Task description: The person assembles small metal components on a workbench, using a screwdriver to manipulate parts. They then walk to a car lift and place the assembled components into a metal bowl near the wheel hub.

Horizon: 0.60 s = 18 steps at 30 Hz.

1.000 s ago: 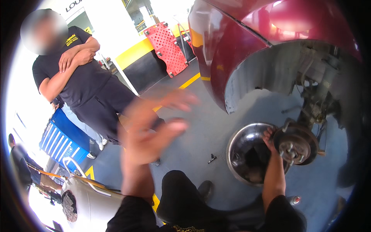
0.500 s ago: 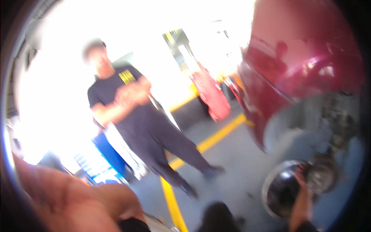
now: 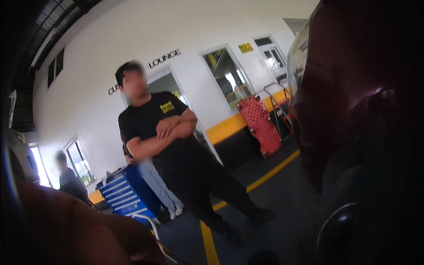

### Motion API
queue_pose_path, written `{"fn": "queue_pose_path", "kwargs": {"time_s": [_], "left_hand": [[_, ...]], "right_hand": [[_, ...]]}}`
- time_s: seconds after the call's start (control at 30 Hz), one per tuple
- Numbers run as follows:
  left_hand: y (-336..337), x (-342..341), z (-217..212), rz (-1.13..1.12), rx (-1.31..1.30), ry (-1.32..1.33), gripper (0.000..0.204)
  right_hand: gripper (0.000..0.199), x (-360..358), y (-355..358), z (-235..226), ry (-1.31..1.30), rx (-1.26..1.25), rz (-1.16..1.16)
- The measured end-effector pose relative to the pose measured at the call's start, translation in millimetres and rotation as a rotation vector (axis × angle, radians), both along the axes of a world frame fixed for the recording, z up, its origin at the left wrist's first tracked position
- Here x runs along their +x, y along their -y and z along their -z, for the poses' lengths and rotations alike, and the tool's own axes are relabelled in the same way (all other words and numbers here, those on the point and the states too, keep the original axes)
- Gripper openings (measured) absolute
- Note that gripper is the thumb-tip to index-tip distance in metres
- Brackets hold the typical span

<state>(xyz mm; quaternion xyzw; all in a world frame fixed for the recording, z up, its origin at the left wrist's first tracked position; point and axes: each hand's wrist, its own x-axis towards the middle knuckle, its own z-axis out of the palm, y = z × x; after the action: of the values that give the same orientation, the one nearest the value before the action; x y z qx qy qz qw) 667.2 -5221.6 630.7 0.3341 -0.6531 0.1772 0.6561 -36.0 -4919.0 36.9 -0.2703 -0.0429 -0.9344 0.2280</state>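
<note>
My bare left arm (image 3: pixel 75 229), dark and very close, fills the lower left corner; its hand is outside the picture. My right hand does not show in the deep shadow at the lower right. A dark, round, shiny-edged thing (image 3: pixel 338 234) shows in part there, its kind unclear. Above it, the front of a dark red car (image 3: pixel 349 88) takes up the right side, with a headlight (image 3: pixel 298 59) along its edge.
A person (image 3: pixel 172 141) in black stands ahead with arms crossed. Behind are a blue tool cabinet (image 3: pixel 128 192), someone in light jeans (image 3: pixel 161 187) and another person (image 3: pixel 70 181) farther left. A red mechanic's creeper (image 3: pixel 260 126) leans on the wall (image 3: pixel 101 66). A yellow line (image 3: pixel 274 174) crosses the floor.
The view has tilted up and darkened. My right hand, earlier at a round metal hub beside the dark round thing, no longer shows. The person ahead has turned their head to the right.
</note>
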Motion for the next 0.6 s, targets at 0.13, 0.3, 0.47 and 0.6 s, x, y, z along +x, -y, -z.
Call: {"fn": "queue_pose_path", "kwargs": {"time_s": [0.13,0.3,0.47,0.6], "left_hand": [[0,2,13,0.010,-0.063,0.001,0.040],[-31,16,14,0.077,-0.193,-0.008,0.041],[-70,-5,-8,0.363,-0.454,-0.042,0.042],[-92,-59,-15,0.584,-0.587,0.079,0.042]], "right_hand": [[0.025,21,-21,42,0.092,0.063,-0.046],[0.025,30,-85,88,0.184,0.126,-0.090],[0.025,38,-127,115,0.179,0.099,-0.122],[0.027,74,-61,69,0.091,0.087,-0.141]]}}
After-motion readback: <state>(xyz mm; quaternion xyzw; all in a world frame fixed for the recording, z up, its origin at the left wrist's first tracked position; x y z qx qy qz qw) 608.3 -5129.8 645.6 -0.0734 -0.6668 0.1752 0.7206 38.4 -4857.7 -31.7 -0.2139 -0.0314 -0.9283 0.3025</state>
